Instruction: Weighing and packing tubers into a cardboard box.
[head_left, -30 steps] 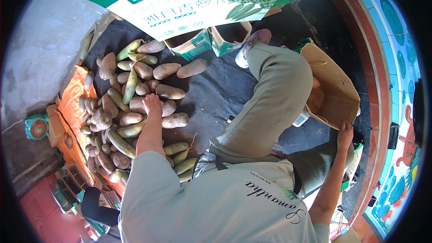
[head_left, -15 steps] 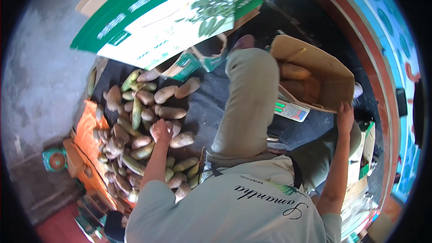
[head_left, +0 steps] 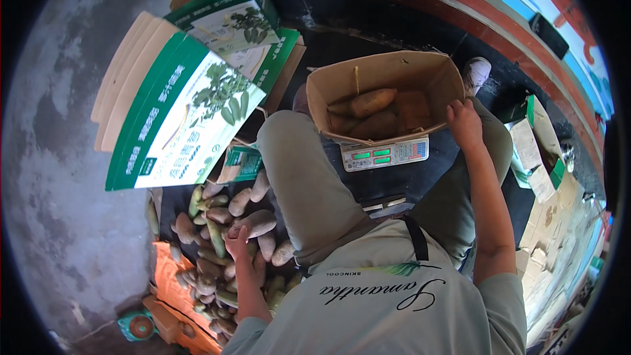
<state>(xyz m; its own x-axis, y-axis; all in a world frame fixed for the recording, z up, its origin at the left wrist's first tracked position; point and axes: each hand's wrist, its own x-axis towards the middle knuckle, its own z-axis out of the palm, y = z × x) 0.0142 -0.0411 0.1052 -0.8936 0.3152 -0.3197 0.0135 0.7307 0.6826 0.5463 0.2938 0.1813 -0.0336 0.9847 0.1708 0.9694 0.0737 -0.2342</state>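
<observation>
My left hand (head_left: 237, 243) is at the upper part of a heap of long root vegetables (head_left: 207, 266), some brown, some greenish. Its fingers are closed around the near end of a thick brown root vegetable (head_left: 259, 221). My right hand (head_left: 464, 122) grips the right-hand rim of an open cardboard box (head_left: 430, 79). Inside that box lie a few similar root vegetables (head_left: 373, 101), mostly toward its left side. The box rests on a digital scale (head_left: 394, 152) with green lit displays, between my knees.
Green and white printed cartons (head_left: 190, 118) stand at the left, beyond the heap. An orange sheet (head_left: 172, 283) lies under the heap's left edge. On the dark floor mat, a knife-like tool (head_left: 388, 206) lies before me. Another open carton (head_left: 536, 138) stands at the right.
The view has swung right, so the box and scale now appear nearer the middle. My left hand has taken hold of a brown root vegetable. The right hand stays on the box rim.
</observation>
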